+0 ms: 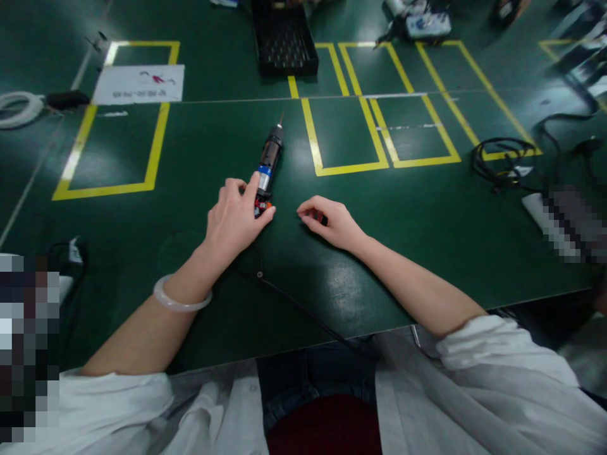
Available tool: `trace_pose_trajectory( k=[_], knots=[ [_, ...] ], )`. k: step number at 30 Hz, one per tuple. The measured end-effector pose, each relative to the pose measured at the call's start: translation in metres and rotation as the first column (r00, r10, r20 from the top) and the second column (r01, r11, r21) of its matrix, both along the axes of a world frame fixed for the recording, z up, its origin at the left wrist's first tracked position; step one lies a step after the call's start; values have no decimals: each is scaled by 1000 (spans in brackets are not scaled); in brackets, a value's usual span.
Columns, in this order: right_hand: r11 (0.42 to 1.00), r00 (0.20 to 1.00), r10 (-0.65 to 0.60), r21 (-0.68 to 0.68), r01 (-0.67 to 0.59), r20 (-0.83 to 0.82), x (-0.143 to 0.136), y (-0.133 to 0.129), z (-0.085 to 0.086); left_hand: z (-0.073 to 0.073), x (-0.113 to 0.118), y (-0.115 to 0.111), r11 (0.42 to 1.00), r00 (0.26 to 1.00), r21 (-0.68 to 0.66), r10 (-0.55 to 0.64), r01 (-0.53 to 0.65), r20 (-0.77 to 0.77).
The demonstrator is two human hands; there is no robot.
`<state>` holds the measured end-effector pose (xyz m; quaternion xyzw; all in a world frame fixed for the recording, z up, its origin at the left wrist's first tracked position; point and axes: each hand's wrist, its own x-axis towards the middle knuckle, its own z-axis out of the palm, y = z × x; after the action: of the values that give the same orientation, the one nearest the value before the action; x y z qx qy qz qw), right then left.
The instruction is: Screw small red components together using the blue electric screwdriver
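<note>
On the green table lies a black electric screwdriver (270,155) with a blue and silver band, its thin bit pointing away from me. My left hand (234,212) rests over its near end, the index finger on the silver band and the thumb spread beside red and orange parts. Whether the fingers grip the tool from below is hidden. To the right, my right hand (329,221) is above the table with its fingers curled and thumb and fingertips close together. Anything between those fingertips is too small to make out. A black cable (303,304) runs from the tool area to the table's front edge.
A black tray (288,66) stands at the back. Yellow tape rectangles mark the table. A white paper (137,84) lies left, near a coiled white cable (19,109). A coiled black cable (502,158) lies right. At the back right is a white device (428,24).
</note>
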<state>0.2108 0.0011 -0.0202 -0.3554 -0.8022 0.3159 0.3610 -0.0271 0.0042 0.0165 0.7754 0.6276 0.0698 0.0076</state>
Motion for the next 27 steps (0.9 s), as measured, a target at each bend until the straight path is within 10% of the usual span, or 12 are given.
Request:
trace_pose_trajectory(
  k=[15, 27],
  knots=[
    [999, 998, 38, -23, -37, 49, 1, 2, -1, 8, -167, 49, 891, 883, -141, 449, -432, 134],
    [998, 998, 45, -46, -43, 42, 1, 3, -2, -6, -168, 44, 794, 792, 38, 601, -607, 103]
  ],
)
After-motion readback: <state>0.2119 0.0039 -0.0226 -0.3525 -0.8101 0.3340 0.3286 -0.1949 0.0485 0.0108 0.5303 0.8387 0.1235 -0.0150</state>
